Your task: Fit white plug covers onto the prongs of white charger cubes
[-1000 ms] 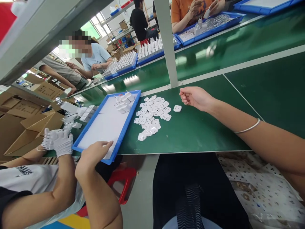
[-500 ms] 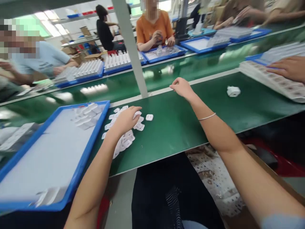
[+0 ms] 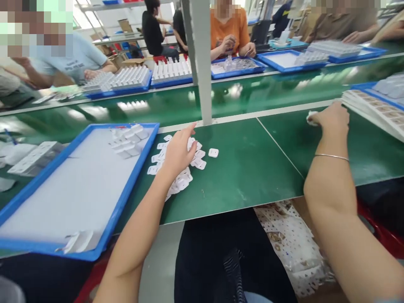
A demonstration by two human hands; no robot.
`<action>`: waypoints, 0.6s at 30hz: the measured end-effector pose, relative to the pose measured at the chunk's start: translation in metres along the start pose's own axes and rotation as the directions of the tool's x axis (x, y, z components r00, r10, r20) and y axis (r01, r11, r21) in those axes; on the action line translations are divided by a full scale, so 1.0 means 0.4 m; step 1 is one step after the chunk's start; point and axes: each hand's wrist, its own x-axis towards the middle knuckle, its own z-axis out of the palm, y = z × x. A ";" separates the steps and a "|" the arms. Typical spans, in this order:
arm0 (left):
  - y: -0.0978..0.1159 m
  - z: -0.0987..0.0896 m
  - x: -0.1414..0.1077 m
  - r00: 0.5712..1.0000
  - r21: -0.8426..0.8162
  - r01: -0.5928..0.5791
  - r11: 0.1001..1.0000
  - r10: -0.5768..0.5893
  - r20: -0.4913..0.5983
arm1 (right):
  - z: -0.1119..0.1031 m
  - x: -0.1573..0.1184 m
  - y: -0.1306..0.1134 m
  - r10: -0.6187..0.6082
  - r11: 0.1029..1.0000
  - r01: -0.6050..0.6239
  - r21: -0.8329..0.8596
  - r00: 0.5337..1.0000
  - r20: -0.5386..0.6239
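Observation:
My left hand (image 3: pixel 180 150) is over a loose pile of small white square plastic covers (image 3: pixel 182 182), its fingers stretched out and apart with nothing visible in them. One white cover (image 3: pixel 213 152) lies by itself just right of the pile. Far to the right, my right hand (image 3: pixel 335 120) has its fingers closed on a small white charger housing (image 3: pixel 312 118) at the green tabletop. Much of that housing is hidden behind the thumb and fingers.
To my left lies a blue-rimmed tray (image 3: pixel 128 185) with white housings at two corners. A metal post (image 3: pixel 205 67) rises from the table's far edge. Stacked white trays (image 3: pixel 375 111) stand at the right. Across the belt, people sit by blue trays.
My right hand has moved right, from the table's far edge to the charger housing, and closed on it. My left hand stays over the pile, its fingers more spread. The view has shifted right.

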 end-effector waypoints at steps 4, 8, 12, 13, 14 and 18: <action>0.002 0.010 -0.003 0.988 -0.061 -0.144 0.988 0.140 -0.060 | 0.034 -0.195 -0.155 -0.517 0.810 0.391 0.437 0.828 0.218; 0.015 0.027 -0.009 0.974 -0.123 -0.224 0.967 0.224 -0.008 | 0.084 -0.448 -0.231 -0.771 0.615 0.237 0.752 0.380 0.511; 0.016 0.026 -0.013 0.981 -0.156 -0.119 0.981 0.140 0.132 | 0.147 -0.571 -0.222 -0.819 0.538 0.006 0.843 0.243 0.521; 0.011 0.021 -0.011 0.990 -0.138 -0.075 0.988 0.091 0.112 | 0.163 -0.580 -0.216 -0.817 0.518 -0.029 0.855 0.279 0.505; 0.004 0.014 -0.008 0.998 -0.120 -0.031 0.992 0.038 0.057 | 0.178 -0.584 -0.212 -0.823 0.498 -0.014 0.867 0.308 0.478; -0.038 -0.010 0.004 0.968 -0.199 0.105 0.974 -0.146 -0.205 | 0.219 -0.597 -0.200 -0.937 0.342 0.504 0.793 0.114 0.331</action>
